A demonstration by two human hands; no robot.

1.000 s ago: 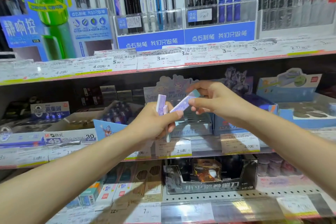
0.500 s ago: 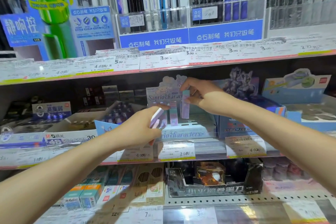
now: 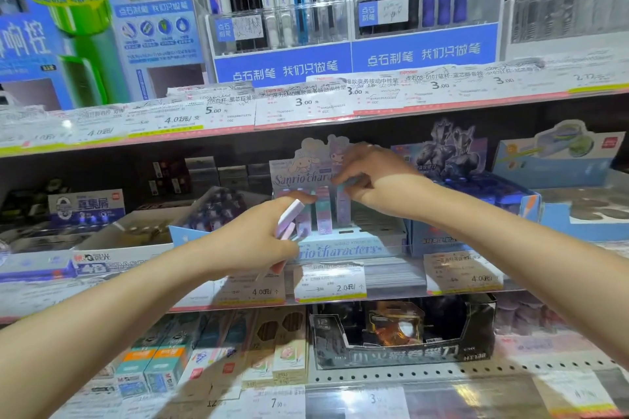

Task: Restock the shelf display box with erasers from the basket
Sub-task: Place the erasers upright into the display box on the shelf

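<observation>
head view: a retail shelving unit (image 3: 442, 102) fills the frame, three tiers visible, each front edge lined with price labels. the top tier holds clear pen racks (image 3: 354, 20) with blue banners, and a green-and-blue poster (image 3: 64, 27) stands at far left. the middle tier carries several open cartons: a white eraser carton (image 3: 112, 248) at left, the pastel display box (image 3: 340, 245) marked "sanrio characters" at centre, a blue carton (image 3: 476, 214) just to its right, and a pale blue carton (image 3: 578, 190) at far right. the lower tier shows a black carton (image 3: 405, 340) at centre and small boxed goods (image 3: 163, 371) at left.

both bare forearms reach in from the near edge toward the display box. three upright erasers (image 3: 323, 214) stand side by side in the box, in front of its printed backboard. the right hand (image 3: 371, 177) is over the rightmost of these, fingers closed around its top; blur obscures the exact contact. the left hand (image 3: 258, 238) is just in front of the box's left part, fingers clamped on a small bundle of pale purple erasers (image 3: 289, 218), tilted and protruding above the thumb. the count in that bundle cannot be determined. no basket appears in frame.
</observation>
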